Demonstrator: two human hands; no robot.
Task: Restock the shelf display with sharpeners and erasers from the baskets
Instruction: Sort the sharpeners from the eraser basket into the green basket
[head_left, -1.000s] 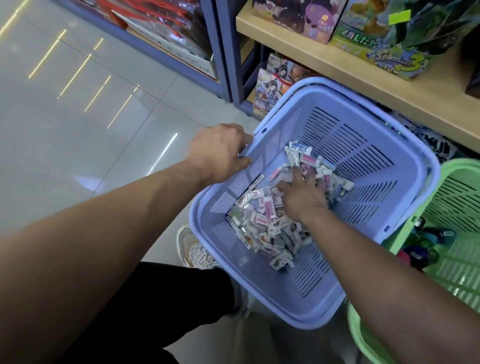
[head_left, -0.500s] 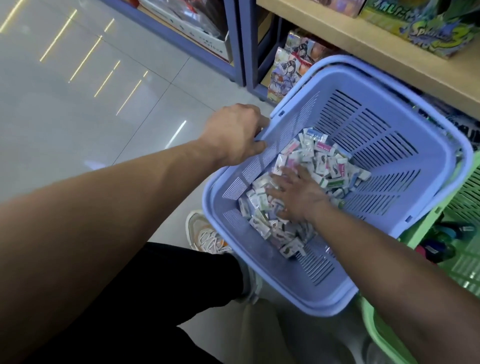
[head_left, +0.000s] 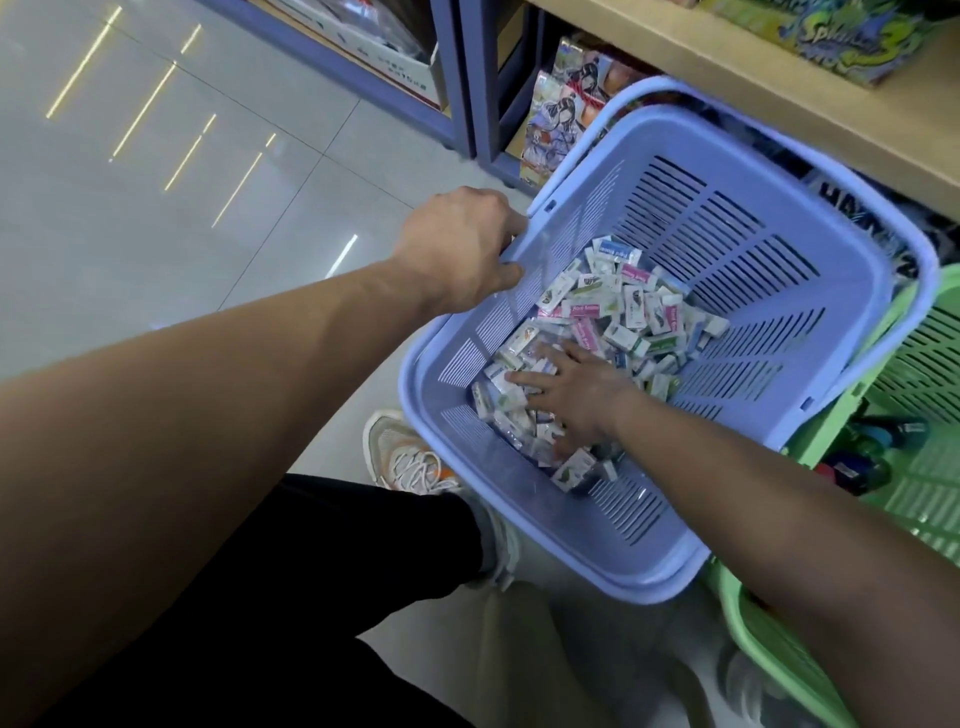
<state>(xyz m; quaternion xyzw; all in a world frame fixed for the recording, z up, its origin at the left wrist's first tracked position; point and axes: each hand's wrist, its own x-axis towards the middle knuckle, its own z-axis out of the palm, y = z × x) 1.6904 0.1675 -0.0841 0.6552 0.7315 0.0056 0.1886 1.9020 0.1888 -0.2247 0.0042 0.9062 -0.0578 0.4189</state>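
Note:
A lilac slotted basket (head_left: 753, 291) sits tilted on the floor below a wooden shelf (head_left: 779, 88). Its bottom holds a heap of small wrapped erasers (head_left: 628, 306) in white, pink and green sleeves. My left hand (head_left: 457, 254) grips the basket's left rim. My right hand (head_left: 571, 395) lies inside the basket with fingers spread flat on the near part of the eraser heap. A green basket (head_left: 930, 499) at the right holds a few dark blue and red items (head_left: 857, 467), partly hidden behind the lilac one.
Boxed goods (head_left: 841, 36) stand on the wooden shelf at top right. Illustrated packs (head_left: 566, 109) fill the low blue rack (head_left: 467, 78) behind the basket. My shoe (head_left: 410, 457) and black trouser leg (head_left: 322, 597) are at the basket's near left. Glossy tiled floor (head_left: 156, 208) spreads left.
My right hand slid from the far part of the heap toward the near-left corner of it, fingers spreading. My left hand kept its grip on the rim. The view shifted down and left.

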